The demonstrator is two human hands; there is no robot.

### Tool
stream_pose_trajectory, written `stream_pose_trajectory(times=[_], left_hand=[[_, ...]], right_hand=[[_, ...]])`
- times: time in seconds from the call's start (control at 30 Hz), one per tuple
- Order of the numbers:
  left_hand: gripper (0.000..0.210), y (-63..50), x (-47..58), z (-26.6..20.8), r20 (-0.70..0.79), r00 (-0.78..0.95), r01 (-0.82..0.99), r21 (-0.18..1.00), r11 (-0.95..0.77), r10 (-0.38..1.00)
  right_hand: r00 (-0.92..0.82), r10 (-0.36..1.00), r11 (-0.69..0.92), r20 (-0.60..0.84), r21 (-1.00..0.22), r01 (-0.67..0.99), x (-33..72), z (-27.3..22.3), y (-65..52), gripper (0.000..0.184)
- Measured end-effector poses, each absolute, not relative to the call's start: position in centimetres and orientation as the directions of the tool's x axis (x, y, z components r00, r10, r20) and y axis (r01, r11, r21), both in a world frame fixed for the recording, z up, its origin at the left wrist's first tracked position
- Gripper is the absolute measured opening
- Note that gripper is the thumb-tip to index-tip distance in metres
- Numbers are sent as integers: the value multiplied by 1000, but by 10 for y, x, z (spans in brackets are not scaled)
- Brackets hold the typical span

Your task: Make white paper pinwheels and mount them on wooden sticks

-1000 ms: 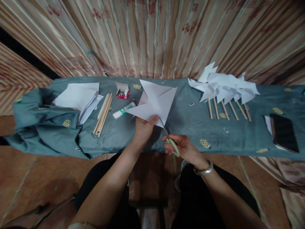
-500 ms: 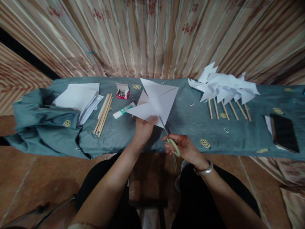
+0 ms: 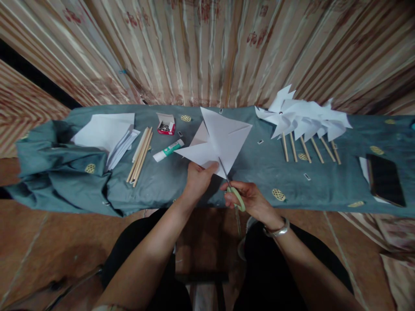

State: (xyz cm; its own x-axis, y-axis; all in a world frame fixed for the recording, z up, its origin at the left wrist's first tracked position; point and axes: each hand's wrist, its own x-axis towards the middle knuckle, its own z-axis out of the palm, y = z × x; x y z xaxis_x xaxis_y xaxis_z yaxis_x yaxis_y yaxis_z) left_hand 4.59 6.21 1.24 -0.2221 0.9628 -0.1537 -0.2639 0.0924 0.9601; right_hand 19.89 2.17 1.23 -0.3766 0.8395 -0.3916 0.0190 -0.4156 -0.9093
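Note:
My left hand [image 3: 200, 179] pinches the near edge of a white paper square [image 3: 223, 138], thumb on top and the other fingers hidden beneath. Slits run inward from the paper's corners, and its left flaps stand apart. My right hand [image 3: 248, 198] is closed round a pair of scissors [image 3: 239, 199] with pale green handles. Their blades point away from me and lie at the near corner of the paper, with the upper blade over the sheet. To the left of the paper rests a glue stick [image 3: 168, 150] with a green and white label.
On the green cloth [image 3: 207, 198] stand a red box of small metal pieces [image 3: 166, 125], several wooden sticks [image 3: 140, 156] and stacked white paper [image 3: 106, 129]. Several paper pinwheels [image 3: 304, 114] on sticks lie at right, beside a dark phone [image 3: 386, 179]. A curtain [image 3: 207, 52] hangs behind.
My left hand has shifted the paper to the right and slightly towards me, so the scissor blades sit along its near corner. My right hand has hardly moved.

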Motion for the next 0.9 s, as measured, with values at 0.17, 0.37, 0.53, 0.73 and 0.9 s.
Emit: stream_pose_trajectory(times=[0.17, 0.37, 0.53, 0.73, 0.9], left_hand=[[20, 62, 46, 14, -152, -224, -277, 957, 87, 963], [22, 62, 46, 13, -150, -211, -273, 958, 89, 966], [17, 59, 48, 12, -156, -150, -286, 952, 108, 976], [14, 57, 49, 13, -157, -142, -247, 962, 119, 977], [14, 58, 48, 12, -156, -145, -251, 961, 116, 977]], right_hand=[[-359, 835, -448, -416, -894, -5, 199, 8, 22, 40], [-357, 839, -439, -412, -899, 6, 200, 9, 23, 41], [-357, 846, -405, -396, -913, 54, 201, 16, 24, 43], [-356, 843, -416, -403, -908, 43, 202, 16, 25, 42], [-339, 842, -442, -419, -897, 12, 201, 12, 24, 42]])
